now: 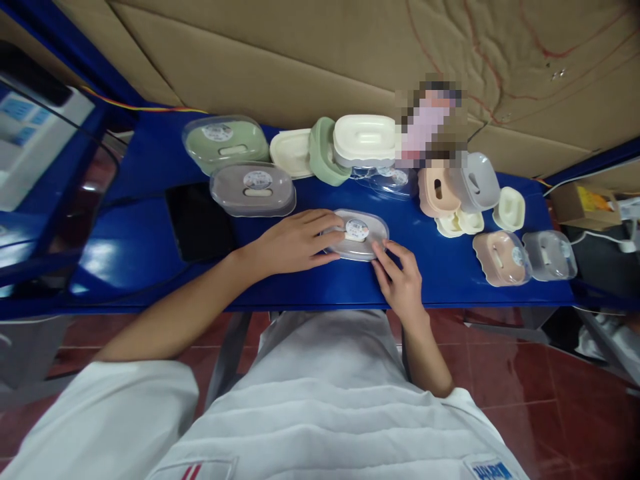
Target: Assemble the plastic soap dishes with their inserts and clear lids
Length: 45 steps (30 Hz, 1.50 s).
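Observation:
A grey soap dish with a clear lid (367, 245) lies on the blue table in front of me, a round printed sticker and a pale bar-shaped piece showing on it. My left hand (303, 241) grips its left end, fingers over the lid and thumb along the near edge. At the right end, my right hand (401, 277) holds the dish with thumb and fingers against the rim. Beyond my left hand sit another lidded grey dish (235, 190) and a lidded green dish (203, 150). Loose clear lids (393, 185) lie behind the held dish.
Cream trays (287, 155), a green piece (327, 150) and a stacked cream dish (365, 133) line the back. Peach (429, 193) and grey (483, 180) parts stand right, near lidded peach (493, 257) and grey (545, 257) dishes. A black flat object (195, 223) lies left.

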Available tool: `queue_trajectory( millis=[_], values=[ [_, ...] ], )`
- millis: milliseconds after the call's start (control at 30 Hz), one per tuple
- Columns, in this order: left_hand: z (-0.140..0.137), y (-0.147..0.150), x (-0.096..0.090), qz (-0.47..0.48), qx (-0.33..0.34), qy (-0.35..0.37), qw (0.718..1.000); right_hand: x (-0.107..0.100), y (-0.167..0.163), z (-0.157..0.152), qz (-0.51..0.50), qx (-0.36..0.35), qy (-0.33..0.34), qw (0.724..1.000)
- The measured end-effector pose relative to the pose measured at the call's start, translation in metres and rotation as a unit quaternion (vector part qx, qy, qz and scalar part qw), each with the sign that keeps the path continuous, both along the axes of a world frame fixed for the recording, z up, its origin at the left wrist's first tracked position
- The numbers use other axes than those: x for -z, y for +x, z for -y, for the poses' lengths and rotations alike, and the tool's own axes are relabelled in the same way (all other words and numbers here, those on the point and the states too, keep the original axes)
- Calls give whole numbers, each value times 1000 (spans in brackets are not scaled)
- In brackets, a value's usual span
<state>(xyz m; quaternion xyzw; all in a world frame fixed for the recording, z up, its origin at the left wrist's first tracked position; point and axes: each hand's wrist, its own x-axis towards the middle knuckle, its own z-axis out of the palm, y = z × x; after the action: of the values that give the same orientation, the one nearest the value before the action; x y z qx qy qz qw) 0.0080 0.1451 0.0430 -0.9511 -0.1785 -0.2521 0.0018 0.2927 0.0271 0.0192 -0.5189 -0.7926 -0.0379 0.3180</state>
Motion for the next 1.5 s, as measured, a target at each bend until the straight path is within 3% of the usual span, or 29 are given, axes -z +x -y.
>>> queue_trajectory(
  millis=[267, 467, 567, 667, 800, 900, 1000, 1200, 1500],
  values=[
    [5, 4, -4, -7, -6, -70, 998, -1, 0, -1, -1, -1, -4, 1000],
    [8, 12, 12, 19, -27, -139, 990, 1, 3, 2, -32, -22, -43, 998],
    [8, 8, 4, 31, -40, -144, 988, 1, 5, 6, -78, -22, -36, 996],
    [3, -16, -21, 59, -95, -126, 986, 0, 5, 8, -106, -13, -21, 994],
    [-28, -81, -49, 118, -224, -60, 966, 0, 4, 7, -100, -32, -42, 994],
    [-66, -134, -46, 152, -273, -29, 950, 1, 3, 4, -85, -62, -68, 992],
    [-103, -168, -30, 162, -272, -64, 946, 2, 2, 3, -64, -64, -84, 992],
    [-131, -178, -10, 156, -264, -122, 944, 2, 1, 3, -54, -50, -86, 994],
    [-125, -174, -24, 116, -232, -95, 961, -3, -1, -1, -14, -56, -99, 993]
  ],
)
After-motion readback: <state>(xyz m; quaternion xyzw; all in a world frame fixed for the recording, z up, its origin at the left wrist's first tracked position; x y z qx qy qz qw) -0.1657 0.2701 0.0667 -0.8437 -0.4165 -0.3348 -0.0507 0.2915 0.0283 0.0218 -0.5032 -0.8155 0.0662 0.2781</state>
